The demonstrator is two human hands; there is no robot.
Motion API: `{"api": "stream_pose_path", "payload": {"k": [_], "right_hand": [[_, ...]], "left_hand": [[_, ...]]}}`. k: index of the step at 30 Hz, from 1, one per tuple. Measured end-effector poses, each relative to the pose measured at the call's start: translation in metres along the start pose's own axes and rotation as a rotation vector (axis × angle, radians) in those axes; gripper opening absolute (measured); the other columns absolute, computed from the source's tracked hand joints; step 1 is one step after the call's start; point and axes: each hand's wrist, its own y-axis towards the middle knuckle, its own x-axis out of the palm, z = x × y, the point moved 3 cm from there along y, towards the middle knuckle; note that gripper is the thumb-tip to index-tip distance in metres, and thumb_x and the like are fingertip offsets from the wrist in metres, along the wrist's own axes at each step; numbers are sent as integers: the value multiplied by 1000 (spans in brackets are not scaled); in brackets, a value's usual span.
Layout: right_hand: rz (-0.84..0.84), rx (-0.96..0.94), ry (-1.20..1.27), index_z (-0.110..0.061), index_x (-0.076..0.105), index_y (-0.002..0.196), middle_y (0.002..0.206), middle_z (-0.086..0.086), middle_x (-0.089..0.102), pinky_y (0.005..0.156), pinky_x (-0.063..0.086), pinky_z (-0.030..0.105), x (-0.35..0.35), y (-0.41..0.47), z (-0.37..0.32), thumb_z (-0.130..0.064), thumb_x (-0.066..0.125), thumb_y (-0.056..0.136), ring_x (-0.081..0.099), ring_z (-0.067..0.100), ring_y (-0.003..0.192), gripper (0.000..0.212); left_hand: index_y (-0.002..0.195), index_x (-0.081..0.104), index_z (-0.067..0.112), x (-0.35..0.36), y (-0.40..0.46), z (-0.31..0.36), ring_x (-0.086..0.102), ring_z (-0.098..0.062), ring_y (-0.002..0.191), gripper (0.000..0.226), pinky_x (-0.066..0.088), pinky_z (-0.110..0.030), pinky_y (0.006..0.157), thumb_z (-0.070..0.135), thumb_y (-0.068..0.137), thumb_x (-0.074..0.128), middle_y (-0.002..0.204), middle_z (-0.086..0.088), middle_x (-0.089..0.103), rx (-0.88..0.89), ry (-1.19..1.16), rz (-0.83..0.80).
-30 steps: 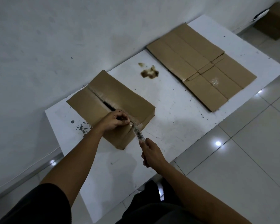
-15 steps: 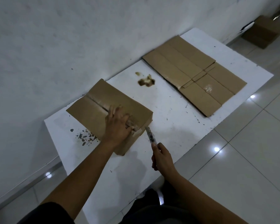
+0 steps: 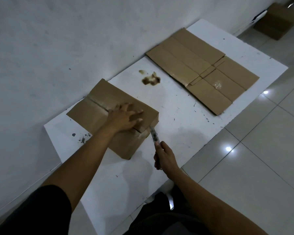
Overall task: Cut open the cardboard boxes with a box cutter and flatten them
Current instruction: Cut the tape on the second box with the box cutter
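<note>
Head view looks down on a white bench (image 3: 185, 119) set against a pale wall. My left hand (image 3: 126, 118) lies flat on top of the cardboard box (image 3: 98, 112) near the bench's left end, its fingers (image 3: 137, 113) straight and spread, pressing across the seam where the top flaps meet. My right hand (image 3: 165, 156) is curled round the handle of the box cutter (image 3: 154, 135), gripping it with the thumb along the top. The cutter points away from me, its tip touching the near right corner of the box, just below the flap edge and close beside my left fingertips. Farther along the bench, well apart from the box, a flattened box (image 3: 202, 68) lies spread out with its panels and flaps level. Between the two, a brown stain (image 3: 150, 79) marks the white surface, and dark specks (image 3: 82, 138) sit near the box's left edge. Another cardboard box (image 3: 277, 22) stands on the tiled floor (image 3: 261, 150) in the far right corner.
</note>
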Motion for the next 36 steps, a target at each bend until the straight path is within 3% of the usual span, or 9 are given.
{"api": "stream_pose_path", "payload": {"k": [13,21,32,36], "right_hand": [[-25,3,120,-7,45,94,64,11,51,47,47,28,36,-4,16,-39,39,106,48,21,48,34],[36,-7,70,-13,43,91,69,18,48,45,47,25,50,-10,13,-37,37,107,47,29,55,29],[9,2,-17,-16,43,90,71,16,48,48,48,22,55,-25,23,-39,37,107,47,23,55,29],[1,18,-26,-8,46,99,69,15,52,49,50,30,46,-40,32,-40,40,105,49,23,55,34]], "left_hand": [[140,35,61,19,5,-2,11,-39,142,48,25,-71,107,61,94,48,161,2,10,13,-11,88],[140,38,59,17,4,1,11,-40,142,48,24,-72,107,59,94,49,161,0,10,12,-10,108],[140,36,60,16,4,3,8,-39,142,48,23,-72,107,59,94,49,161,2,7,-2,-19,76],[139,36,62,11,3,0,9,-37,141,48,25,-68,109,64,92,48,160,4,8,-4,-57,35]]}}
